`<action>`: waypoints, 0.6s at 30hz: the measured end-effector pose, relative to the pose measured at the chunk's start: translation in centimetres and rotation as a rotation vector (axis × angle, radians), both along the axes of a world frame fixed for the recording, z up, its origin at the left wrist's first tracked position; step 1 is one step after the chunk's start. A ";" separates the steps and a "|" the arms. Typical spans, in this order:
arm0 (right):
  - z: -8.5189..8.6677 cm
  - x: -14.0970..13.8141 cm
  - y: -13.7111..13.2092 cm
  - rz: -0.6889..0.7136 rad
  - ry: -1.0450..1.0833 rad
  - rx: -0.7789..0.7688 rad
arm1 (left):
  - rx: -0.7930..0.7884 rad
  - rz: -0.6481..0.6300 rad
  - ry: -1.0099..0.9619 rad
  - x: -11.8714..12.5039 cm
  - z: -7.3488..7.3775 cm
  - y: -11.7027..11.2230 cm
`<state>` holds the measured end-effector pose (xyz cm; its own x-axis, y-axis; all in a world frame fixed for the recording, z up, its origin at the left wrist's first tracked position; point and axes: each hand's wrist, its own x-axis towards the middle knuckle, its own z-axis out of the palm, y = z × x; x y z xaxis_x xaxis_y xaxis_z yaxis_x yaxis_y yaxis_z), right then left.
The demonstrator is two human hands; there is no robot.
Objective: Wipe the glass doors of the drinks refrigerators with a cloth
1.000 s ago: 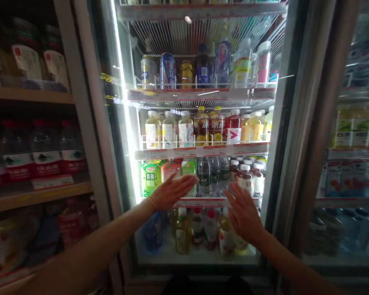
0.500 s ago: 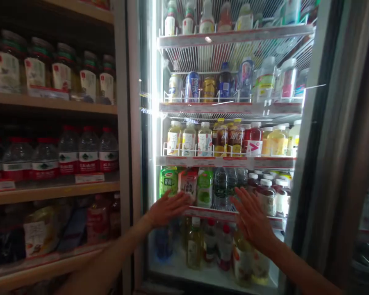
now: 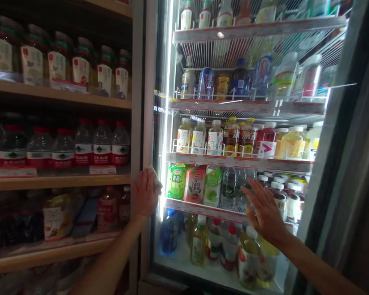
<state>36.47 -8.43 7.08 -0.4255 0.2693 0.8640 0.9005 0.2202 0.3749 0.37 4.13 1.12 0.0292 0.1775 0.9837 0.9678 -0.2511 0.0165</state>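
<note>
Your left hand (image 3: 145,192) is lying at the upright door frame (image 3: 147,135) of the lit drinks cooler, and it is grasping a pale cloth (image 3: 155,180). The cloth is showing only in part, at the right side of your fingers; it is sitting over the frame near the light strip (image 3: 164,155). Your fingers are pointing upward with little bend.

Your right hand (image 3: 266,213) is holding nothing visible. Its fingers are extending loosely, unclenched, in front of the glass door (image 3: 277,108). Whether the palm is touching the glass, I cannot tell.

Behind the glass, level with your hands, a green drink pack (image 3: 176,182), a red drink pack (image 3: 194,184) and a second green pack (image 3: 212,186) are standing side by side. Clear bottles (image 3: 229,188) are standing to their right, just left of your right fingertips. White-capped dark bottles (image 3: 278,198) are standing beyond them, partly hidden by that hand.

On the cooler floor, a blue container (image 3: 169,233), a yellowish bottle (image 3: 199,241) and red-capped bottles (image 3: 229,248) are standing below the shelf. To the left of your left hand, outside the cooler, red-labelled water bottles (image 3: 63,149) are lining a wooden shelf (image 3: 58,182). Cream-labelled bottles (image 3: 57,63) are occupying the shelf above.
</note>
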 end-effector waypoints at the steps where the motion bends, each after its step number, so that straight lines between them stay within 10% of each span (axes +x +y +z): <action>1: 0.3 -0.1 0.1 0.001 0.005 0.006 | 0.004 -0.009 -0.001 0.1 0.1 0.0; 6: 1.8 0.1 0.6 0.014 -0.006 0.024 | 0.026 -0.122 0.130 1.1 1.4 0.0; 11: 6.0 0.4 1.6 -0.069 0.127 0.170 | 0.130 -0.096 -0.314 4.0 11.2 0.7; 16: 9.8 0.6 2.3 -0.155 0.073 0.206 | 0.114 -0.231 0.175 7.8 18.4 0.0; 18: 11.0 1.7 2.3 -0.190 0.085 0.243 | 0.124 -0.188 0.001 7.4 20.3 0.1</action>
